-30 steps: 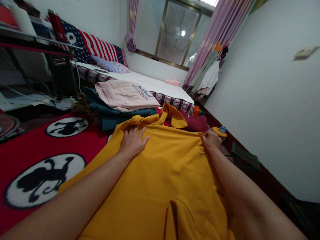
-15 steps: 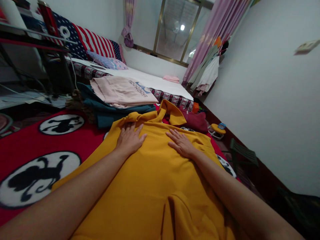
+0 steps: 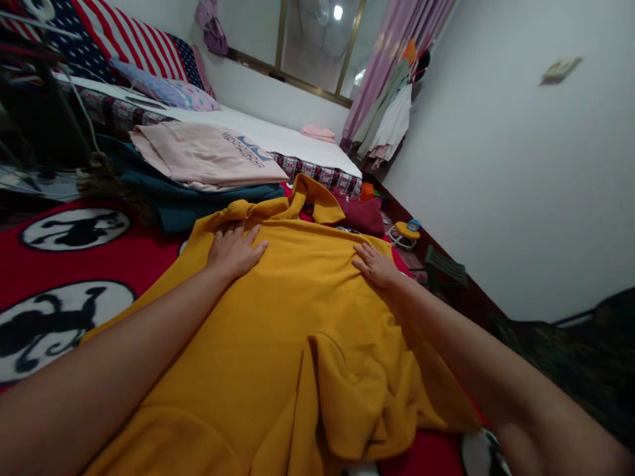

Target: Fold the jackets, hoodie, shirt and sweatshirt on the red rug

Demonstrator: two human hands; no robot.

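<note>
A mustard-yellow garment with a collar lies spread over a red blanket with black-and-white round prints. My left hand rests flat on its upper left part, fingers apart, just below the collar. On the upper right part lies my right hand, palm down with fingers stretched out. Neither hand grips the cloth. Toward the lower right, a loose part of the garment is bunched in folds. The far end of the cloth shows a turned-up collar.
Beyond the garment, a folded pink top sits on dark teal clothing. A maroon garment lies to its right. Farther back is a bed with a white surface. A yellow-topped stool and a dark green folding stool stand at right.
My right hand has slid right across the yellow cloth toward its edge. My left hand stays on the upper left part. The view has shifted, showing more of the bunched folds.
</note>
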